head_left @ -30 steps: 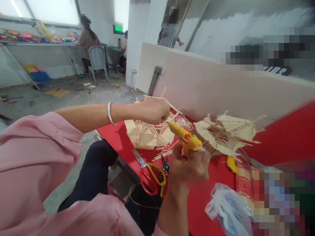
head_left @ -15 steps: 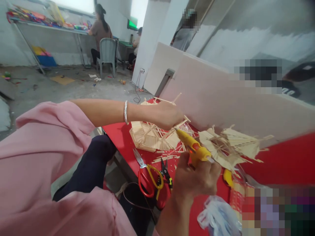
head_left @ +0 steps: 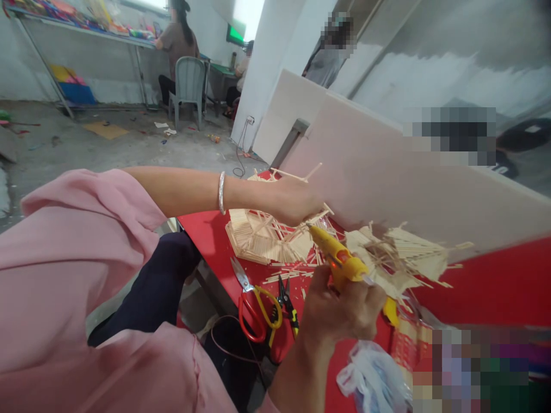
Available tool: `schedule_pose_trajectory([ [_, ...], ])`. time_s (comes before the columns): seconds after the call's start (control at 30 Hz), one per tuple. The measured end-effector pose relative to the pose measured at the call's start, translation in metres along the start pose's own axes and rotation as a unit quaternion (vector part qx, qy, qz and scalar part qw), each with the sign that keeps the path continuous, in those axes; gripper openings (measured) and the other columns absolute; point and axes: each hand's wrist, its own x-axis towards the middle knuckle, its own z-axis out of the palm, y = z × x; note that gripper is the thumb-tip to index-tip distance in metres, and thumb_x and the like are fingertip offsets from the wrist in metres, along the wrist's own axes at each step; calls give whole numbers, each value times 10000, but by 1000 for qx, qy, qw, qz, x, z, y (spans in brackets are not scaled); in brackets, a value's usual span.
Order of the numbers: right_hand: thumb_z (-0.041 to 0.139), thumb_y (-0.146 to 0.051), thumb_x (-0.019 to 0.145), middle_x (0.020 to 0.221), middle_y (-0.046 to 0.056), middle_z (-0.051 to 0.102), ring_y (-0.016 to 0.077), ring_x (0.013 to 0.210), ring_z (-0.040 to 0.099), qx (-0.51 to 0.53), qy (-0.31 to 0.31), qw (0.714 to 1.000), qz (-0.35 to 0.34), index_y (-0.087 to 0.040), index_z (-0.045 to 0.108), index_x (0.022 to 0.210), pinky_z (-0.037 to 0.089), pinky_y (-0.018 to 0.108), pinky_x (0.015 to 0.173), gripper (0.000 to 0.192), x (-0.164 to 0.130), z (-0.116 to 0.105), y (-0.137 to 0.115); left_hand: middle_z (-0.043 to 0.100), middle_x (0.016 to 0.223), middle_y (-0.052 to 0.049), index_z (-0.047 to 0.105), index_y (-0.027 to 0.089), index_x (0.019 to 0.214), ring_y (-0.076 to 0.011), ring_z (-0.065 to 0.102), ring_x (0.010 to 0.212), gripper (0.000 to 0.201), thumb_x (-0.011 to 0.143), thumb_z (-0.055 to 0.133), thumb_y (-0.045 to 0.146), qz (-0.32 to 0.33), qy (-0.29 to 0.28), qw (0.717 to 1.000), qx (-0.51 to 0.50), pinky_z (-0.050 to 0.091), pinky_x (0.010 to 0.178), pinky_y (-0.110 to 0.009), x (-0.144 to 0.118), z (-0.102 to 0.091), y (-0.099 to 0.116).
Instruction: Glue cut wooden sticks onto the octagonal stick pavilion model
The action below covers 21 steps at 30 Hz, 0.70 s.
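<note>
My right hand (head_left: 344, 307) is wrapped round a yellow hot glue gun (head_left: 338, 249), a red light glowing on its side. The gun's nozzle points up and left, to just beside the fingers of my left hand (head_left: 297, 201). That hand, with a silver bangle on its wrist, is curled over a model built of thin wooden sticks (head_left: 262, 232) and grips it at its far right part. Its fingertips are mostly hidden, and stick ends poke out by them. Loose wooden sticks (head_left: 288, 272) lie in front of the model.
On the red table (head_left: 206, 235) lie scissors (head_left: 252, 301) with red and yellow handles and black-yellow cutters (head_left: 287, 301). A second stick piece (head_left: 400, 258) rests at right, near a plastic bag (head_left: 372, 378). A pale board (head_left: 365, 155) stands behind. Other people sit farther off.
The view has shifted slightly. Both hands keep nearly the same places, with the glue gun's nozzle still by my left fingers.
</note>
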Motion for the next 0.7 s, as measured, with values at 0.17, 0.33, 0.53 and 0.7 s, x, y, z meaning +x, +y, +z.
schedule_pose_trajectory([
  [0.17,710,-248,734,693,23,601,172,544,616,2,10,1000,-14,-221,695,1022,388,251,422,289,2,-3,1,679,699,-44,703,211,707,-151,406,575,228,684,535,59,3,4,1000,-10,276,522,-339,0,0,-2],
  [0.33,701,-225,720,692,27,632,184,553,643,-3,29,999,-30,-214,697,955,397,249,412,235,7,-3,5,679,698,-46,706,212,722,-165,428,590,250,680,521,50,9,2,1000,-15,305,556,-357,-1,1,-3],
  [0.53,704,-222,695,681,25,627,174,527,605,-14,30,999,-30,-210,691,960,359,249,388,265,12,-3,4,707,778,-65,741,223,788,-197,522,668,301,713,502,55,18,3,1000,-6,322,605,-376,-3,1,-3],
  [0.7,658,-240,729,699,27,598,179,583,604,6,21,999,-31,-225,687,992,363,251,418,265,8,3,10,704,770,-69,736,221,810,-203,512,662,296,739,488,76,42,10,999,15,311,598,-377,-3,3,-4],
])
